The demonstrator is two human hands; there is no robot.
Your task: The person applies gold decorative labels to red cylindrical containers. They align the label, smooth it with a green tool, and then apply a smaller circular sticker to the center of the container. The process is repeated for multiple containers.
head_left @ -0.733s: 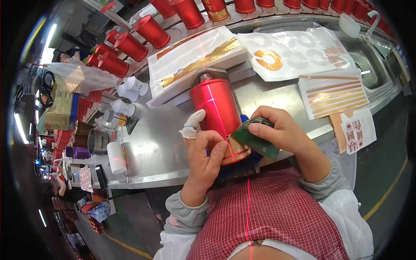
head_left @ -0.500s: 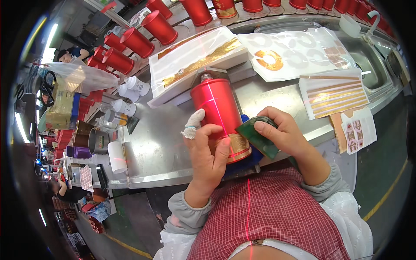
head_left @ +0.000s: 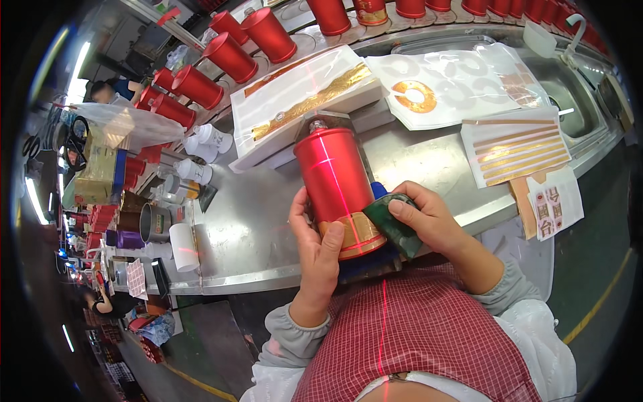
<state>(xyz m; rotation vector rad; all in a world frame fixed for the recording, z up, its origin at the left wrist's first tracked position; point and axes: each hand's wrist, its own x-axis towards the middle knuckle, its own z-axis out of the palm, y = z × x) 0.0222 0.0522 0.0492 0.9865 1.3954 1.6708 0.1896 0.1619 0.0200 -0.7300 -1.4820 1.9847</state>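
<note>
A red bottle [head_left: 333, 171] lies tilted in front of me, its neck pointing away, on a holder with blue parts [head_left: 376, 262]. Around its near end runs a gold label band [head_left: 360, 233]. My left hand [head_left: 313, 251] is wrapped about the bottle's lower left side, the thumb over the band's left part. A flat dark green scraper [head_left: 395, 228] is pinched in my right hand [head_left: 430, 220], its edge against the right side of the band. The fingers behind the bottle and scraper are partly hidden.
Behind the bottle, a sheet with a gold strip label [head_left: 315, 100] rests on a white block. To the right are a sheet with gold rings [head_left: 413, 96] and one with thin gold strips [head_left: 516, 149]. Red bottles [head_left: 268, 35] line the conveyor; white cups [head_left: 213, 139] stand left.
My left hand, earlier apart from the bottle's side with its fingers bent, now grips the lower left side. The scraper has shifted slightly right and down. Bottles on the conveyor have moved right.
</note>
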